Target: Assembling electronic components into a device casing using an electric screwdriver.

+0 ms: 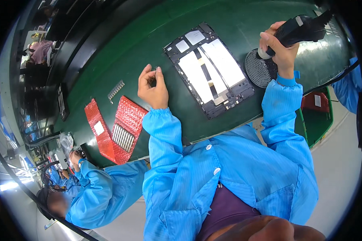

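My right hand (283, 52) is wrapped round a black handheld tool (295, 32), which looks like an electric screwdriver. The tool's pale tip end is over the edge of a round grey perforated disc (258, 70). My left hand (153, 88) is raised over the table, thumb and fingers pinched round something small and dark that I cannot make out. Between my hands lies an opened tablet housing (209, 74), tilted on the table, with silvery-white battery panels and dark ribbon cables inside.
Left of my left hand are red bubble-wrap pouches (128, 110), a stack of metal strips (123, 137) and a small perforated metal piece (116, 91). On the right, a green bin (330, 116) stands below the green table (145, 44). A co-worker in blue (96, 193) sits at lower left.
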`<state>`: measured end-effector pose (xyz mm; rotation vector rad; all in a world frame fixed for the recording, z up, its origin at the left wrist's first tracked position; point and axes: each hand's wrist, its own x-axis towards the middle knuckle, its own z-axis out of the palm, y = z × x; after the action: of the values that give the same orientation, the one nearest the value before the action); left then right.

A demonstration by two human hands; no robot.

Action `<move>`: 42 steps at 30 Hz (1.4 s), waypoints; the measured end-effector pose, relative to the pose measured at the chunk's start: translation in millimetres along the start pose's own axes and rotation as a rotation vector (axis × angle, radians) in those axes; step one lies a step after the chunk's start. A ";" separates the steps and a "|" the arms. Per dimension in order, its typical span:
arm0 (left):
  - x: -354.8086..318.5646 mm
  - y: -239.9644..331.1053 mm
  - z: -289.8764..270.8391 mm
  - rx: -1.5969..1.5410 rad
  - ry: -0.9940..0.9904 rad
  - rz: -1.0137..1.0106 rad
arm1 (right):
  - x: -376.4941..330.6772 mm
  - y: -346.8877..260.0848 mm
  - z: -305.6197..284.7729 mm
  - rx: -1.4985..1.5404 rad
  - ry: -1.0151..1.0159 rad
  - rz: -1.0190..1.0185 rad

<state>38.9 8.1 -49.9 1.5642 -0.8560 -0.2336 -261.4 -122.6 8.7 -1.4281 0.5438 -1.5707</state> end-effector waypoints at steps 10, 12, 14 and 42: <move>-39.9 12.2 38.3 -0.233 -0.206 0.028 | 0.3 6.1 -3.8 -0.039 0.001 0.003; -38.7 9.5 38.2 -0.180 -0.217 0.073 | 0.3 8.4 -1.8 -0.040 -0.005 -0.001; -36.8 5.2 31.8 -0.146 -0.192 0.102 | 1.5 14.4 4.3 -0.044 -0.009 0.014; -16.0 -7.9 -4.0 -0.266 -0.205 -0.166 | 8.5 -11.0 156.5 0.174 -0.396 0.069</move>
<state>33.1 21.0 -61.6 1.3764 -0.8158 -0.6119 -117.1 -85.4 58.4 -1.5160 0.2128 -1.2052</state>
